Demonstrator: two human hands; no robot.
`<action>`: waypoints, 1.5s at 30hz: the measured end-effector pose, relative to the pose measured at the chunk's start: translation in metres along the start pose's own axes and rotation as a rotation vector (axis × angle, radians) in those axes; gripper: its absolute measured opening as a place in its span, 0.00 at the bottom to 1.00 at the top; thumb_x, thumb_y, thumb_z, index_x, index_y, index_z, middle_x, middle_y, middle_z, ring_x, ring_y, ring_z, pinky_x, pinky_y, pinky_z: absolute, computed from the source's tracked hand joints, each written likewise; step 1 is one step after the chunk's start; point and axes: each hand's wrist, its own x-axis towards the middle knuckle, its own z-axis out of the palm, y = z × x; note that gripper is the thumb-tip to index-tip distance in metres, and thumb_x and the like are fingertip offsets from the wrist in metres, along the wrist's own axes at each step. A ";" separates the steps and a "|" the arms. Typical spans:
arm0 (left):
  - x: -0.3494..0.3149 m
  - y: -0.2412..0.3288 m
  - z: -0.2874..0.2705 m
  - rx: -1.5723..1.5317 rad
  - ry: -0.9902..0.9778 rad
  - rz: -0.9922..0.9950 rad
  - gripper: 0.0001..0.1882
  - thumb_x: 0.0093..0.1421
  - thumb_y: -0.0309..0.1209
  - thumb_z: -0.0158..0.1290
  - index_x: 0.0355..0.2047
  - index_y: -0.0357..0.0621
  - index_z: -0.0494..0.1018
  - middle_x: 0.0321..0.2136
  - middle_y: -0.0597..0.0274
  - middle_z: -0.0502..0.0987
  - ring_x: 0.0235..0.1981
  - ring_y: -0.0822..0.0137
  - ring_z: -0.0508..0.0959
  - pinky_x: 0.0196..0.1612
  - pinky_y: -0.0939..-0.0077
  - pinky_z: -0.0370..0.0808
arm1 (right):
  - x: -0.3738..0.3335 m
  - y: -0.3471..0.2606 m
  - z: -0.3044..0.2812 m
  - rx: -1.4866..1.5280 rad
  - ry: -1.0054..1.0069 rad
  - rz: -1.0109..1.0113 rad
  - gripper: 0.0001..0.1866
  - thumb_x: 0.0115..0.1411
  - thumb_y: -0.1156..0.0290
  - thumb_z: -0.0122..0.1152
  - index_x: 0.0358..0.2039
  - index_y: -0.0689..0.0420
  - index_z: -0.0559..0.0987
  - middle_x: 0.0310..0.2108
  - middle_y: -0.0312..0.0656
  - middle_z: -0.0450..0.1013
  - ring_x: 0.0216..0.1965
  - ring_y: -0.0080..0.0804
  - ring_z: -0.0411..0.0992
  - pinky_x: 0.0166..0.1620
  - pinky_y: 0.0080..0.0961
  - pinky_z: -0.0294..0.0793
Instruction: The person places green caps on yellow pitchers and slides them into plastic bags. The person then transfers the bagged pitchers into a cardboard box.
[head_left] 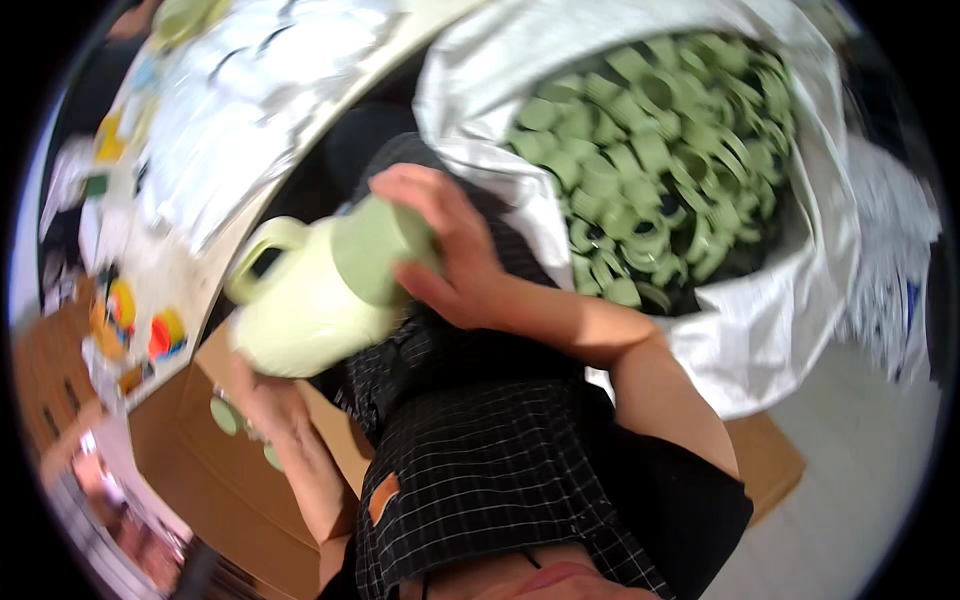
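A pale green jug (310,300) with a loop handle lies tilted between my two hands, slightly blurred. My right hand (445,240) is closed round the darker green end piece (370,250), thumb below and fingers above. At the opposite, paler end, my left hand (268,400) supports the jug from underneath; its fingers are mostly hidden behind it. The handle sticks out on the upper left side. To the right of my hands, a large white sack (480,110) gapes wide, heaped with green plastic ring-shaped or cup-shaped parts (640,170).
A worktable (215,262) runs along the left, bearing clear plastic wrapping (240,110) and small yellow and red items (165,332). Below my left arm stands an open cardboard box (190,470) with green pieces inside. Part of another person's arm (75,440) shows at far left.
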 end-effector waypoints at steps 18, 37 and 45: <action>0.030 0.006 0.088 0.711 -0.705 0.287 0.53 0.56 0.64 0.53 0.69 0.36 0.54 0.65 0.49 0.62 0.66 0.55 0.62 0.68 0.60 0.57 | -0.337 0.210 -0.293 -1.655 -1.028 1.061 0.23 0.65 0.69 0.52 0.61 0.57 0.71 0.64 0.46 0.65 0.67 0.43 0.60 0.68 0.44 0.58; -0.002 -0.006 0.052 0.585 -0.636 0.353 0.26 0.60 0.28 0.58 0.59 0.40 0.70 0.50 0.52 0.79 0.49 0.61 0.80 0.53 0.70 0.75 | 0.083 -0.012 -0.008 -0.070 -0.706 -0.237 0.30 0.46 0.64 0.76 0.52 0.57 0.80 0.34 0.39 0.69 0.36 0.38 0.68 0.38 0.34 0.70; -0.002 -0.015 0.022 0.473 -0.641 0.278 0.23 0.65 0.35 0.55 0.58 0.38 0.72 0.48 0.54 0.81 0.48 0.66 0.80 0.53 0.71 0.75 | 0.055 -0.024 -0.009 -0.070 -0.739 -0.234 0.32 0.61 0.44 0.61 0.51 0.61 0.81 0.32 0.39 0.69 0.32 0.36 0.66 0.36 0.31 0.66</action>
